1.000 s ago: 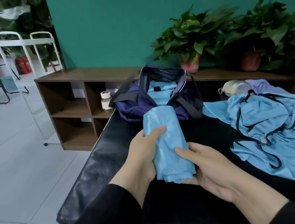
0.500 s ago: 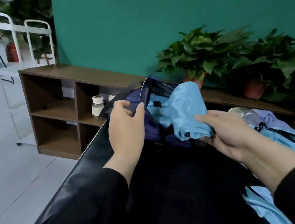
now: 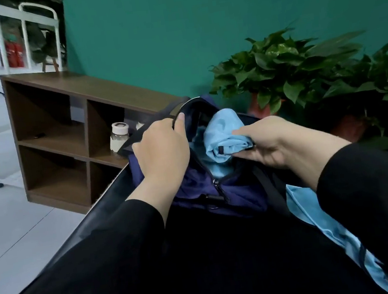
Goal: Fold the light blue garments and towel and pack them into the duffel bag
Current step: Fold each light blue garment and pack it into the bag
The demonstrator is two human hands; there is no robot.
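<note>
Sheeny light-blue cloth roll (image 3: 226, 137), matt navy fabric duffel bag (image 3: 240, 197), glossy black tabletop (image 3: 110, 198)

My left hand (image 3: 161, 149) reaching forward, fingers curled over the rim of the navy fabric duffel bag (image 3: 223, 200), thumb on top, my right hand (image 3: 266, 143) gripping the rolled light blue cloth bundle (image 3: 224, 137), both forearms in black sleeves

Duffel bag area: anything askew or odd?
Nothing stands out. Left hand holds the duffel bag open; right hand pushes the rolled light blue garment in. Another blue garment lies unfolded at right.
</note>
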